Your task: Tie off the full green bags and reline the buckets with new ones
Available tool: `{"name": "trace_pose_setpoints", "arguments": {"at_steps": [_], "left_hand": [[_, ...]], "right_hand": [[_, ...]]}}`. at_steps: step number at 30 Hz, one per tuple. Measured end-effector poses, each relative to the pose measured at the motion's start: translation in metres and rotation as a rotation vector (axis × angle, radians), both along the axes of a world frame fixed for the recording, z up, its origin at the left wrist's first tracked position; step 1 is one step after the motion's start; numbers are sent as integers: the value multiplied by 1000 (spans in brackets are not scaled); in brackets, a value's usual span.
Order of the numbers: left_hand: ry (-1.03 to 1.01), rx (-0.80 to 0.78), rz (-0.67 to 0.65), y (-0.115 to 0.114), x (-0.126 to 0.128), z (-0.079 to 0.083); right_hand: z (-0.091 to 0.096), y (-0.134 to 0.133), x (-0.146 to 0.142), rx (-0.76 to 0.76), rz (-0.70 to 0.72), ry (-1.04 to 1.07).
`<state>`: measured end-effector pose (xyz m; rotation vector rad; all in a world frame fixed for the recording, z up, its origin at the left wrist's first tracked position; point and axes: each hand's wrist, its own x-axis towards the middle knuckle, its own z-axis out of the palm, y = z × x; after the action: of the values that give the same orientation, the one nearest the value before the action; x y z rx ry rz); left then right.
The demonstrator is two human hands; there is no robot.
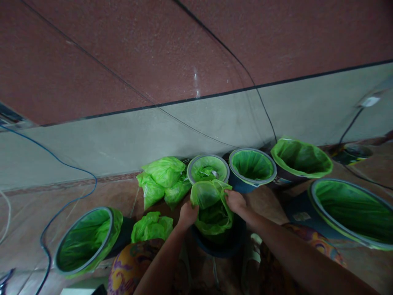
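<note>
Between my two hands a green bin liner (215,229) is held open at its mouth, its lower part down inside a dark blue bin (211,250). My left hand (188,215) grips the liner's rim on the left. On the right side, my right hand (236,201) pinches the same rim. Just behind stands a lined bin with a grey rim ring (208,156), with crumpled green plastic and something whitish inside. A loose crumpled green bag (152,226) lies on the floor left of my left hand.
Several filled green bags (166,174) lean near the wall. Lined bins stand at the wall (253,180), at the far right (322,229) and tilted at left (82,237). A blue cable (70,166) runs across the floor; dark cables (215,37) hang down the wall.
</note>
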<state>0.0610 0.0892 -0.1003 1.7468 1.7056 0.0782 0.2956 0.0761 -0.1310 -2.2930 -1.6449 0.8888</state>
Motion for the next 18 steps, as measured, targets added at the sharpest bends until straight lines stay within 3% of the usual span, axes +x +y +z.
{"name": "trace_pose_setpoints", "arguments": {"at_steps": [9, 18], "left_hand": [[14, -13, -18, 2, 1, -1], [-3, 9, -13, 1, -3, -4]], "right_hand": [[9, 5, -13, -63, -137, -114], [-1, 9, -14, -47, -173, -68]]}}
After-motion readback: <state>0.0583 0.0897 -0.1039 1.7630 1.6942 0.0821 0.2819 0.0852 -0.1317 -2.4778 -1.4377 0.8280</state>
